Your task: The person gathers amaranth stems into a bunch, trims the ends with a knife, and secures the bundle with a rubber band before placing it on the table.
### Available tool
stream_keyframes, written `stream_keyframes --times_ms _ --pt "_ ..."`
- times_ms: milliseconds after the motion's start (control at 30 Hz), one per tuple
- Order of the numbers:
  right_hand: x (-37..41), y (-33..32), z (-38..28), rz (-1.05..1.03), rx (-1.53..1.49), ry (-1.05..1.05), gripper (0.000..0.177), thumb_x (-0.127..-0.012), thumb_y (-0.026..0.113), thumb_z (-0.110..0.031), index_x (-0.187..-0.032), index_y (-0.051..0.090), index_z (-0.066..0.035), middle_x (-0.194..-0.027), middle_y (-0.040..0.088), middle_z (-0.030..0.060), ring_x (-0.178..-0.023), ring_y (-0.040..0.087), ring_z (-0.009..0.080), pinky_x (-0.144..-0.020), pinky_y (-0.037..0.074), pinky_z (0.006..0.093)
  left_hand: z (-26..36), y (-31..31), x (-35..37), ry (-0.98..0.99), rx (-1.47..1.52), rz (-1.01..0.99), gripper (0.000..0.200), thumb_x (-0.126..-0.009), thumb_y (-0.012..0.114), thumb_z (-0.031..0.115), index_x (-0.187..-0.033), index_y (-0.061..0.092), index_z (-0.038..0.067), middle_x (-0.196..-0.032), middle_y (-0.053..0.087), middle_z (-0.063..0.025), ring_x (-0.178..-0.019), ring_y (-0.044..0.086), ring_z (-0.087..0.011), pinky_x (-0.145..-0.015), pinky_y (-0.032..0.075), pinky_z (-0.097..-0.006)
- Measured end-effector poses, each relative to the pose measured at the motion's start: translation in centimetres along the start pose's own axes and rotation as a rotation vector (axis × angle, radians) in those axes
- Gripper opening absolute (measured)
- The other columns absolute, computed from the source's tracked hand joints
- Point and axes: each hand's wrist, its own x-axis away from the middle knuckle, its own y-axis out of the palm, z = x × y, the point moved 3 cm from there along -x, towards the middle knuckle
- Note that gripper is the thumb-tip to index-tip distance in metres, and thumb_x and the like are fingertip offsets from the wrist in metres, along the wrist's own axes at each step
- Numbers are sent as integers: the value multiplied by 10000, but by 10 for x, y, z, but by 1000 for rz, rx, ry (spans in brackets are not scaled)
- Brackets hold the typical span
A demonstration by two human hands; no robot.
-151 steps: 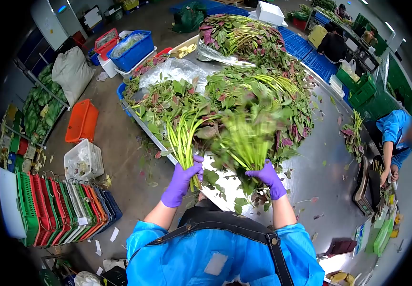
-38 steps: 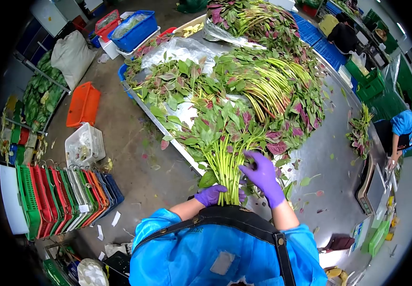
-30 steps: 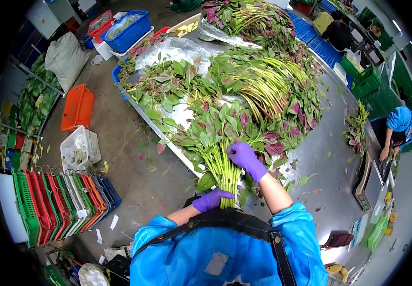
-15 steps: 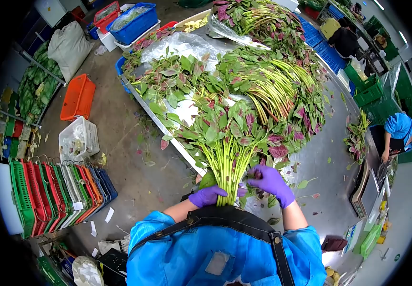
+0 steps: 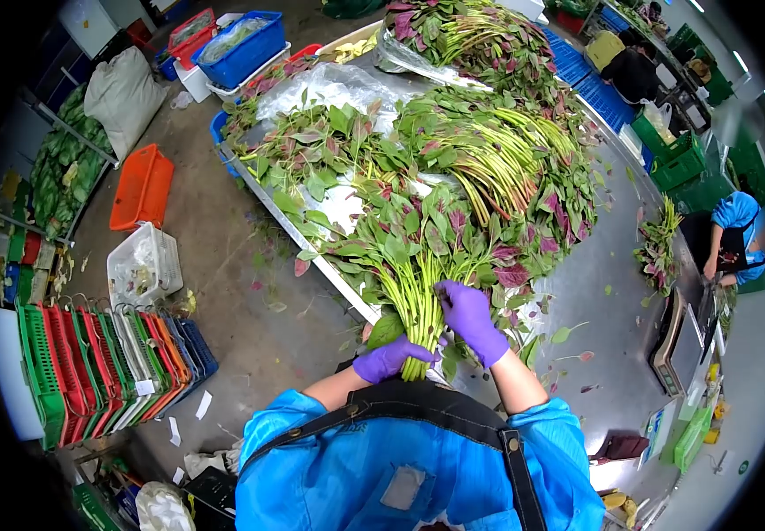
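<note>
A bunch of amaranth (image 5: 415, 305) with green and purple leaves stands upright in front of my apron, its pale green stems pointing down toward me. My left hand (image 5: 388, 361), in a purple glove, is wrapped round the lower stems near their ends. At the right side of the bunch, higher up, my gloved right hand (image 5: 473, 323) has its fingertips bent in against the stems; exactly which stem lies between them is hidden. Just beyond the bunch, a large heap of amaranth (image 5: 511, 164) covers the metal table (image 5: 590, 327).
Loose leaves lie on the table to the right. Clear plastic sheeting (image 5: 329, 88) lies among the greens. Left on the floor are an orange crate (image 5: 142, 188), a white basket (image 5: 145, 264) and a row of coloured baskets (image 5: 112, 367). Another person (image 5: 729, 237) works at the right by a scale-like device (image 5: 670, 350).
My right hand has moved left and up, from beside the bunch to its stems. My left hand keeps its grip, and the bunch leans slightly more. The other person's arms have shifted.
</note>
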Motion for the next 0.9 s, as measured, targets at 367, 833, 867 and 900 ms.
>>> stream_keyframes --times_ms 367,833,867,900 --pt "39 -26 9 -690 -625 361 236 -719 635 -11 -950 603 -44 -697 618 25 -636 562 69 -570 440 211 2 1 1 82 -121 76 428 -668 645 97 -1056 496 -1 -790 565 -84 -709 567 -158 -646 461 -270" --pt "-53 32 45 -417 -34 579 351 -702 587 -410 -816 661 -86 -858 649 138 -816 617 290 -747 474 364 -9 -7 -1 3 -91 90 471 -691 668 70 -1111 469 -5 -919 553 -91 -822 584 -159 -706 482 -280" --pt "-54 37 50 -417 -34 577 351 -702 587 -410 -816 661 -86 -858 649 138 -816 617 290 -747 474 364 -10 -7 -1 -4 -68 90 478 -690 663 63 -1119 464 -8 -917 553 -91 -832 582 -160 -709 482 -281" --pt "-55 42 55 -454 -50 559 362 -702 584 -416 -800 663 -76 -858 649 143 -807 617 298 -744 476 365 -10 -7 -1 -10 -46 89 485 -690 657 57 -1127 460 -11 -915 553 -90 -841 580 -161 -711 483 -283"
